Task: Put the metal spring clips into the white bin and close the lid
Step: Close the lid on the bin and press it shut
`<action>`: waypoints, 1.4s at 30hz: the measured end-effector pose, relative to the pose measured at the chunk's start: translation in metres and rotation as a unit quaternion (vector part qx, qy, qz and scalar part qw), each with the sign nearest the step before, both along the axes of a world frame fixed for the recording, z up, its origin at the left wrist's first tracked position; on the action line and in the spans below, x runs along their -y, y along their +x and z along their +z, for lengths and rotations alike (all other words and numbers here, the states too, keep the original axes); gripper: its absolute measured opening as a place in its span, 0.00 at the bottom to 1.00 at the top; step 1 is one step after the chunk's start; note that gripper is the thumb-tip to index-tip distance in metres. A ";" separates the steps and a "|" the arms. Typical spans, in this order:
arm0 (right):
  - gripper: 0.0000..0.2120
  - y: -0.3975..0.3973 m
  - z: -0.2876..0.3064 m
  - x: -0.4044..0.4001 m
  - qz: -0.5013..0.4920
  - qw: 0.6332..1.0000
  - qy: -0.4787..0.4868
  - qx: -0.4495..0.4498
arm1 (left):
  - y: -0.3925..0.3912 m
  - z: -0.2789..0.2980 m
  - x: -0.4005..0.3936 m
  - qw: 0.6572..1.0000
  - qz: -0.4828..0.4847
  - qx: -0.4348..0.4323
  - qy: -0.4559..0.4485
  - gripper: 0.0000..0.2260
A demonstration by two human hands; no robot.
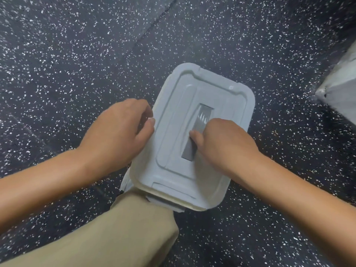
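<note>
The white bin (134, 186) stands on the dark speckled floor with its white lid (210, 170) lying flat on top. A grey recessed handle strip (196, 130) runs along the lid's middle. My left hand (119, 132) curls over the lid's left edge, fingers bent against the rim. My right hand (221, 139) rests on the lid's middle, fingers curled into the handle recess. No metal spring clips are visible; the bin's inside is hidden by the lid.
My knee in tan trousers (123, 232) touches the bin's near corner. A pale grey block (341, 91) sits at the right edge of view. The black speckled floor (77, 54) surrounds the bin on all sides.
</note>
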State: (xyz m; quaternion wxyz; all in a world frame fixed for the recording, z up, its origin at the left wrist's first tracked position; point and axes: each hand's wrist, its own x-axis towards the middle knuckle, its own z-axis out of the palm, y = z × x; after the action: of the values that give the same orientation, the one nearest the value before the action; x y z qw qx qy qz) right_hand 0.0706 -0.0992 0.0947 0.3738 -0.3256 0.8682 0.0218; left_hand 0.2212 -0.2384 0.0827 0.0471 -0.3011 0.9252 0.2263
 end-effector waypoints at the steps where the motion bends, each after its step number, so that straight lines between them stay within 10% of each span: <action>1: 0.21 0.001 -0.001 0.001 -0.002 1.000 0.000 0.011 | 0.003 -0.001 0.000 1.000 -0.010 -0.001 -0.003 0.07; 14: 0.21 0.009 0.003 -0.006 0.038 0.994 0.007 0.098 | 0.045 -0.020 -0.032 0.994 -0.097 0.030 0.031 0.36; 20: 0.13 -0.056 -0.006 0.007 -0.008 0.962 -0.240 -0.130 | 0.051 -0.030 -0.039 0.962 -0.261 0.066 -0.036 0.49; 26: 0.37 -0.107 -0.042 0.012 0.007 0.993 -0.118 -0.020 | 0.046 -0.037 -0.049 0.923 -0.359 0.115 -0.083 0.61; 42: 0.17 -0.124 -0.042 -0.065 -0.152 0.959 -0.239 0.006 | 0.005 -0.035 -0.040 0.886 -0.457 0.028 -0.071 0.43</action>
State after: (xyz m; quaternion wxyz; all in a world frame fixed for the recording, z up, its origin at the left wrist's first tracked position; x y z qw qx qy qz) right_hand -0.0538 -0.0342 0.0523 0.2888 -0.2694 0.8852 -0.2457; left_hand 0.2258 -0.1981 0.0480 0.1492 0.1469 0.9722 0.1045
